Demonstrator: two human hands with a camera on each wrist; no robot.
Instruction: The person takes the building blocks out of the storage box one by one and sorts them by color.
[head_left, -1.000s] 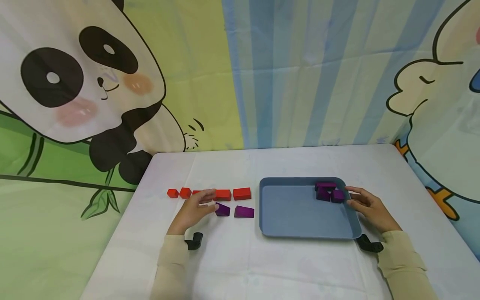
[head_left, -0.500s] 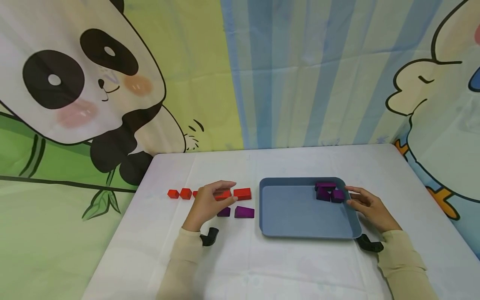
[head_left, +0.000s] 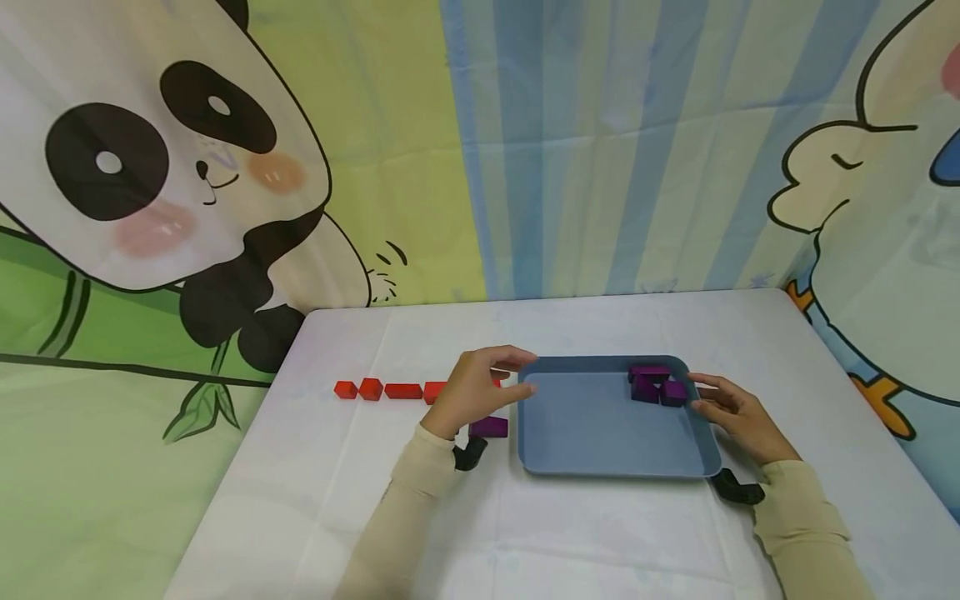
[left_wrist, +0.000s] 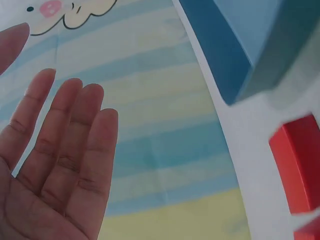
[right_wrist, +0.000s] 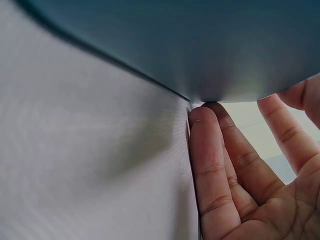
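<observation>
My left hand (head_left: 476, 396) is over the table at the left end of the blue-grey tray (head_left: 585, 437), fingertips right by its rim in the head view. Its fingers are extended and the palm holds nothing, as the left wrist view of the fingers (left_wrist: 70, 125) shows. My right hand (head_left: 742, 421) rests against the tray's right side, fingers fairly straight; in the right wrist view its fingertips (right_wrist: 204, 114) meet the tray wall (right_wrist: 165, 50). Several purple blocks (head_left: 645, 389) sit in the tray's far right corner.
Left of the tray runs a row of red blocks (head_left: 403, 391), partly hidden by my left hand. A purple block (head_left: 489, 427) lies in front of that row on the white table (head_left: 600, 533). Behind hangs a printed cloth (head_left: 570, 167) with cartoon animals.
My left hand has moved right and slightly away, from beside the purple blocks on the table to the tray's left rim. The right hand and the tray have stayed in place.
</observation>
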